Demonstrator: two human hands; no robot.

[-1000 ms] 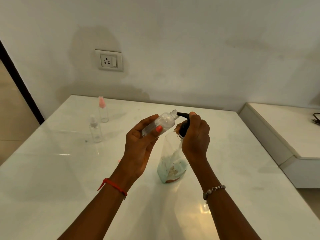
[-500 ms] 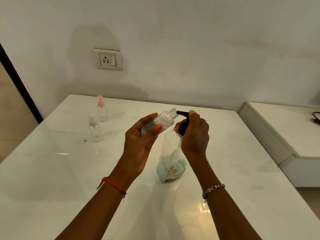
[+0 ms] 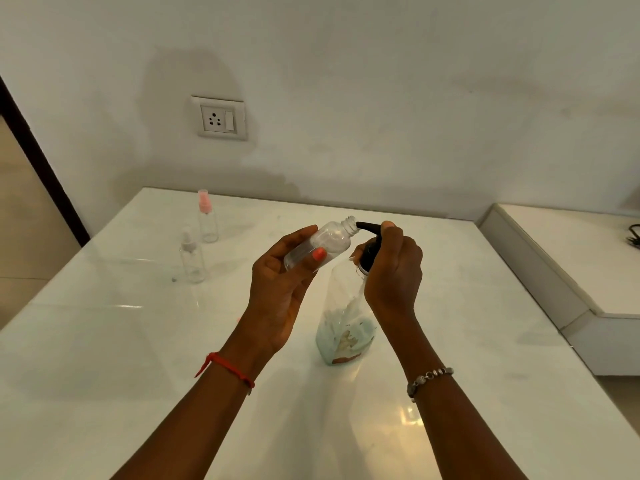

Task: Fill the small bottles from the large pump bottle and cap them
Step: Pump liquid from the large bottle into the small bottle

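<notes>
My left hand (image 3: 280, 285) holds a small clear uncapped bottle (image 3: 329, 242) tilted, its open neck touching the black nozzle of the pump. The large clear pump bottle (image 3: 343, 323) stands on the white table (image 3: 104, 341), with pale blue liquid low inside. My right hand (image 3: 393, 268) wraps the black pump head (image 3: 369, 237), forefinger on top. At the far left of the table stand two more small bottles: one with a pink spray cap (image 3: 207, 216) and one with a clear spray cap (image 3: 191, 258).
A wall with a power socket (image 3: 221, 118) rises behind the table. A lower white ledge (image 3: 571, 271) adjoins the table's right side, with a dark cable at its far end. A dark door frame (image 3: 38, 157) stands left.
Both hands and the bottles stay in nearly the same pose; the view has shifted only slightly. The small bottle's neck remains at the pump nozzle.
</notes>
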